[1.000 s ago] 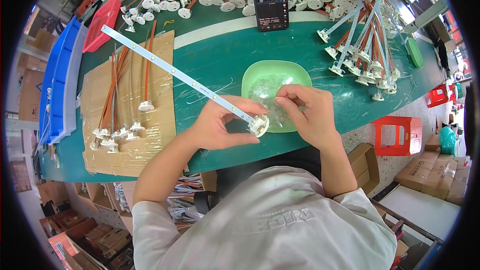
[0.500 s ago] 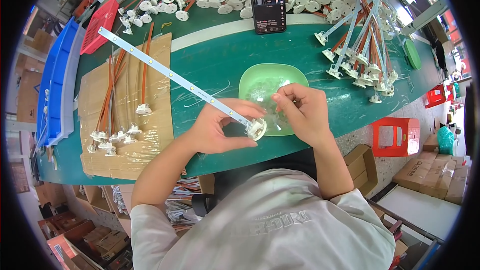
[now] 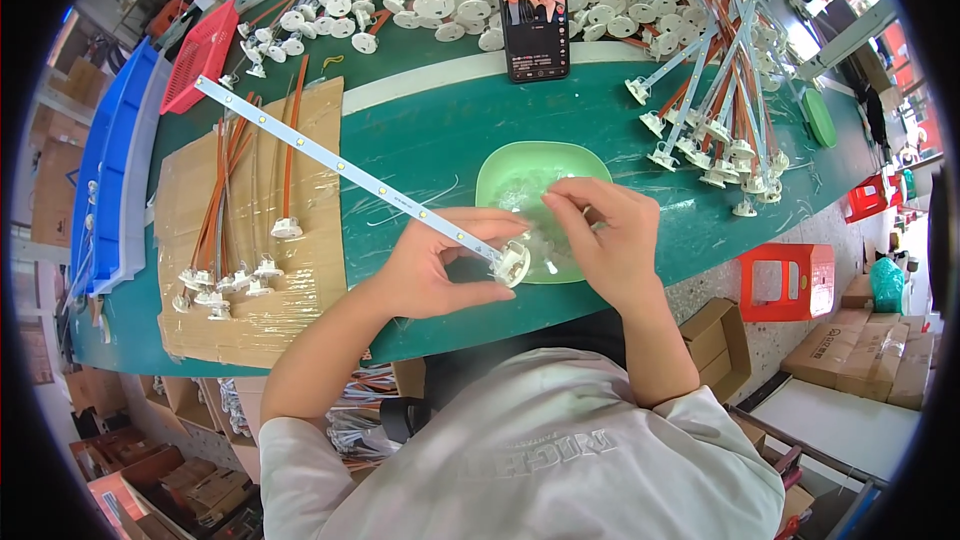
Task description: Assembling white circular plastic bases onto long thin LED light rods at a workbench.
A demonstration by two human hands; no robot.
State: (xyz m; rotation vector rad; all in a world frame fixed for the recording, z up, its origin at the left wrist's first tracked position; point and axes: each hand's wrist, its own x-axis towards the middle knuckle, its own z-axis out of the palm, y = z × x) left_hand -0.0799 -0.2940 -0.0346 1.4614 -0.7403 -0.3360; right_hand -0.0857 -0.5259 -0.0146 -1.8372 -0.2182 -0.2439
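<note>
The left hand (image 3: 428, 268) has its fingers clamped on a long pale-blue LED strip (image 3: 350, 172) at its round white plastic base (image 3: 513, 266), above the green tabletop (image 3: 420, 115). The right hand (image 3: 615, 238) hovers over a light-green rounded-square bowl (image 3: 497, 165), thumb and forefinger together; anything pinched is indiscernible.

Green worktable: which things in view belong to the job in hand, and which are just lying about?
Likely part of the job:
light strip with white base, in the left hand
green bowl of clear bits, under the right hand

Probably just lying about:
phone
red basket
red stool
</note>
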